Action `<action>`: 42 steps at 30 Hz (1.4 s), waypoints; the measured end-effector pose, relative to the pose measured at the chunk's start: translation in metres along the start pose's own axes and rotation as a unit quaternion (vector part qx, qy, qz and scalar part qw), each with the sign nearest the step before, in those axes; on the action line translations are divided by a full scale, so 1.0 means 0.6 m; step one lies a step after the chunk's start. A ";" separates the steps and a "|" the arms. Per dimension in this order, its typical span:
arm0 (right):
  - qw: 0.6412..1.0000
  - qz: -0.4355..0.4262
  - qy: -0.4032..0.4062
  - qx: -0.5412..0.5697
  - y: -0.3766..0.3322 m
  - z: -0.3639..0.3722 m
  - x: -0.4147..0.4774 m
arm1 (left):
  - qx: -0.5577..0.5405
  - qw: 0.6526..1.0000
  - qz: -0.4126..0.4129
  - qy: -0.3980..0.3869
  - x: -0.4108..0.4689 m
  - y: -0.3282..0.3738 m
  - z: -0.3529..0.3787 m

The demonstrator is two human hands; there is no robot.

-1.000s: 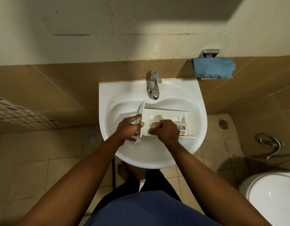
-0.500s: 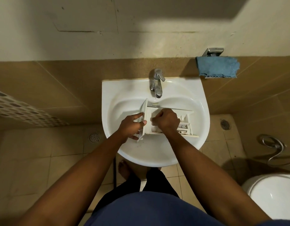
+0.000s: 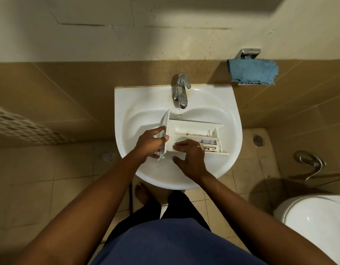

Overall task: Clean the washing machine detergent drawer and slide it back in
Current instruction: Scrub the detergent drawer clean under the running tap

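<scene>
The detergent drawer (image 3: pixel 196 131) lies in the sink (image 3: pixel 213 104), with its front panel (image 3: pixel 166 123) toward the sink's left side. Your left hand (image 3: pixel 150 145) curls round that panel, thumb on its inner face. Your right hand (image 3: pixel 190 157) lies flat, fingers straight across the drawer's near side, gripping nothing. Expect light, stiff plastic that is slippery when wet. The thin dividers (image 3: pixel 213 131) look brittle, so hold it by the panel.

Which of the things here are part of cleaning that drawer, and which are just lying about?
Part of the job:
- detergent drawer, lying in the sink
- left hand, gripping its front panel
- right hand, fingers straight on it
- tap

Just lying about:
- blue cloth, untouched
- toilet
- spray hose
- floor drain
</scene>
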State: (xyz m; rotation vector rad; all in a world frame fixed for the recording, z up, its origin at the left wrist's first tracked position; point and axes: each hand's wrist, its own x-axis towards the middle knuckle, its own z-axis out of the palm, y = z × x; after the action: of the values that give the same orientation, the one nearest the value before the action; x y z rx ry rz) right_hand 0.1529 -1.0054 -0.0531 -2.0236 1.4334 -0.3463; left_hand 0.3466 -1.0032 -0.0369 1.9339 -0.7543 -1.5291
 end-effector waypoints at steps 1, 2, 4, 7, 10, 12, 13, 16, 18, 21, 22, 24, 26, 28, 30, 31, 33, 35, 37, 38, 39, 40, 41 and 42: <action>1.000 0.021 0.016 0.015 -0.011 0.005 0.003 | 0.001 1.000 0.000 0.001 -0.001 0.000 0.000; 0.998 0.038 0.031 0.028 -0.021 0.011 0.006 | 0.002 1.000 0.000 0.003 0.000 0.001 0.001; 0.995 0.074 0.046 0.057 -0.034 0.017 0.010 | 0.004 1.000 0.000 0.004 -0.001 0.003 0.002; 0.992 0.105 0.044 0.059 -0.034 0.015 0.011 | 0.007 1.000 0.001 0.007 -0.001 0.004 0.003; 0.995 0.097 0.020 0.013 -0.031 0.008 0.010 | 0.008 1.000 0.000 0.011 -0.001 0.003 0.004; 0.998 0.047 0.018 -0.040 -0.026 0.006 0.012 | 0.009 1.000 -0.001 0.014 -0.001 0.003 0.004; 0.997 0.013 0.017 -0.074 -0.024 0.004 0.015 | 0.008 1.000 -0.002 0.014 -0.002 0.004 0.004; 0.979 -0.099 -0.003 -0.177 -0.018 -0.016 0.036 | 0.005 1.000 -0.006 0.012 -0.001 0.004 0.004; 0.948 -0.188 -0.038 -0.252 -0.013 -0.036 0.053 | 0.004 1.000 -0.005 0.009 0.000 0.005 0.005; 0.898 -0.270 -0.094 -0.334 0.004 -0.062 0.071 | 0.001 1.000 -0.006 0.011 0.000 0.004 0.005; 0.894 -0.269 -0.107 -0.341 0.010 -0.070 0.075 | 0.001 1.000 -0.006 0.011 -0.001 0.004 0.005; 0.914 -0.234 -0.113 -0.311 0.014 -0.077 0.077 | 0.000 1.000 -0.007 0.009 -0.003 0.003 0.004; 0.949 -0.184 -0.098 -0.237 0.004 -0.069 0.073 | 0.001 1.000 -0.003 0.008 -0.002 0.003 0.003; 0.973 -0.134 -0.080 -0.170 -0.006 -0.053 0.064 | 0.008 1.000 -0.003 0.010 -0.001 0.002 0.002; 0.983 -0.102 -0.063 -0.136 -0.007 -0.037 0.054 | 0.008 1.000 -0.005 0.009 -0.001 0.003 0.003; 0.987 -0.086 -0.052 -0.125 -0.007 -0.032 0.050 | 0.008 1.000 -0.005 0.008 -0.001 0.003 0.003; 0.991 -0.040 -0.037 -0.120 -0.012 -0.027 0.044 | 0.006 1.000 -0.005 0.005 0.001 0.004 0.003; 0.991 0.023 -0.030 -0.128 -0.029 -0.020 0.042 | 0.005 1.000 -0.003 0.007 0.002 0.001 0.003; 0.985 0.097 -0.035 -0.140 -0.053 -0.008 0.035 | 0.005 1.000 -0.003 0.007 0.003 0.000 0.004; 0.980 0.133 -0.043 -0.145 -0.064 -0.002 0.029 | 0.004 1.000 -0.002 0.007 0.003 0.001 0.005; 0.975 0.155 -0.049 -0.150 -0.071 0.004 0.023 | 0.003 1.000 -0.002 0.007 0.003 0.002 0.005; 0.973 0.156 -0.053 -0.162 -0.072 0.008 0.018 | 0.002 1.000 -0.004 0.007 0.003 0.003 0.004; 0.974 0.131 -0.048 -0.178 -0.069 0.008 0.014 | 0.002 1.000 -0.005 0.007 0.002 0.003 0.004; 0.976 0.085 -0.039 -0.197 -0.063 0.002 0.013 | -0.001 1.000 -0.008 0.006 0.002 0.003 0.004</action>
State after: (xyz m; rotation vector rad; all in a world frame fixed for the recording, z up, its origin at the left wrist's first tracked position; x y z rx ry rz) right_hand 0.1847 -1.0041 -0.0316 -2.1658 1.7142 0.1002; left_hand 0.3444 -1.0053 -0.0367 1.9514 -0.7340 -1.5248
